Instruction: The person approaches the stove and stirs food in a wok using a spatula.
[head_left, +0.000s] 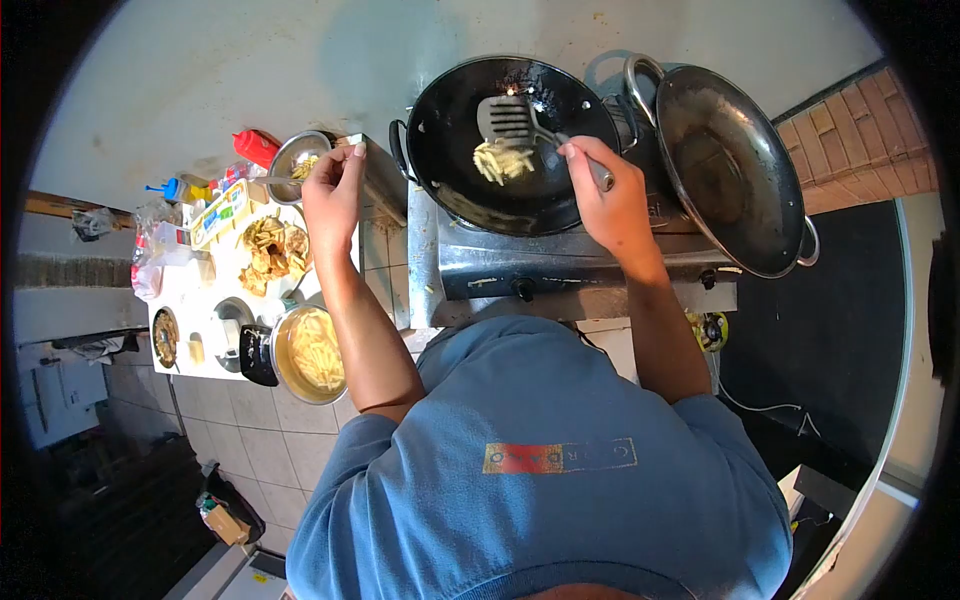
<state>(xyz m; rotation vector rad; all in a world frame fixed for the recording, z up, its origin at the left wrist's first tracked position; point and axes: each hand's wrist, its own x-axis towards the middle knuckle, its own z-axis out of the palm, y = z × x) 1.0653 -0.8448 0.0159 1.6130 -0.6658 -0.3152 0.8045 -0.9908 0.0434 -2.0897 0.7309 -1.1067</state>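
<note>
My right hand (pixel 612 195) is closed around the handle of a slotted spatula (pixel 512 120). The spatula's head lies inside a black wok (pixel 450 190), just above a small heap of pale cut strips (pixel 502 162) that look like potato fries. My left hand (pixel 335 190) is raised to the left of the wok, thumb and fingers pinched together. Whatever may be between those fingertips is hidden or too small to name. Behind that hand is a metal bowl (pixel 285 150) with some yellowish food inside, and a flat handle (pixel 265 181) crosses its edge.
The wok sits on a steel gas stove (pixel 550 275). Another, larger wok (pixel 735 170) leans at the right. On the white table at left are a pot (pixel 285 375) of pale strips, brown fried pieces (pixel 270 255), a red bottle (pixel 257 148) and a tub (pixel 220 215).
</note>
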